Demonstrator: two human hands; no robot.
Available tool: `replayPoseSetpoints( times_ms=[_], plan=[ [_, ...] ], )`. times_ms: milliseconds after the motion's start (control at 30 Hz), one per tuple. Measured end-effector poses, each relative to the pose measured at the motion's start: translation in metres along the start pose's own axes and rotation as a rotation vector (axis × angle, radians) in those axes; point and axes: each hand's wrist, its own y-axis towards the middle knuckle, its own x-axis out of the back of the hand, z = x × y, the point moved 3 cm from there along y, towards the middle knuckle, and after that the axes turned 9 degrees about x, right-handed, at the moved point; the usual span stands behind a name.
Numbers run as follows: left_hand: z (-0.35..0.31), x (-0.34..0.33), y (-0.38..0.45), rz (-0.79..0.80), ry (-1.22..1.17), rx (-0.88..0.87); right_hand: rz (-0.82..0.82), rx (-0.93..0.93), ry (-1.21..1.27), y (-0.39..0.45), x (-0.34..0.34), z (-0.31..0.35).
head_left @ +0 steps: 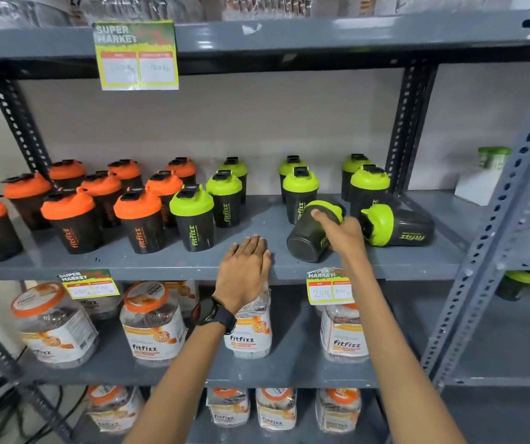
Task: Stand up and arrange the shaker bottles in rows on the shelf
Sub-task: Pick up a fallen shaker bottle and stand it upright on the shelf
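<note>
Left hand (245,270) flat at shelf (161,267) edge; right hand (342,233) grips tipped bottle (308,233).

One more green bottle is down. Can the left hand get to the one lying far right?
Probably not easily: the left hand rests flat at the shelf edge, and the right hand with its tipped bottle sits between it and the lying bottle.

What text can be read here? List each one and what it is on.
"SUPER MARKET": upper price tag; its prices are blurred.
"fitfizz": standing green-lidded shaker.
"fitfizz": fallen shaker.
"fitfizz": jar below.
"SUPER MARKET", "200": lower right price tag; the rest is unreadable.
</note>
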Motion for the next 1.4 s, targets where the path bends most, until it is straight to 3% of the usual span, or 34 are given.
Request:
replayPoseSetpoints(
  times_ms=[133,267,433,700,933,1100,1267,1400],
  plan=[
    [0.000,-0.002,0.000,-0.026,-0.004,0.003,-0.027,0.097,-0.018,-0.008,0.005,0.010],
    [0.001,-0.001,-0.001,-0.050,-0.016,0.001,-0.219,0.425,-0.241,-0.022,0.003,0.033],
    [0.000,0.001,-0.002,-0.041,-0.008,0.003,-0.213,0.656,-0.355,-0.034,-0.022,0.041],
    [-0.001,0.005,-0.004,-0.008,0.022,0.000,-0.265,0.658,-0.445,-0.036,-0.037,0.024],
    [-0.001,0.001,-0.002,-0.018,0.012,0.005,-0.195,0.678,-0.413,-0.046,-0.015,0.013],
    [-0.007,-0.002,-0.003,-0.022,-0.009,0.059,-0.174,0.859,-0.758,-0.041,0.046,0.018],
    [-0.037,0.000,-0.001,-0.004,-0.055,0.090,0.021,0.669,-1.223,-0.009,0.082,0.020],
    [-0.055,-0.002,0.000,-0.017,-0.017,0.126,0.210,0.562,-1.401,0.011,0.087,0.006]
  ],
)
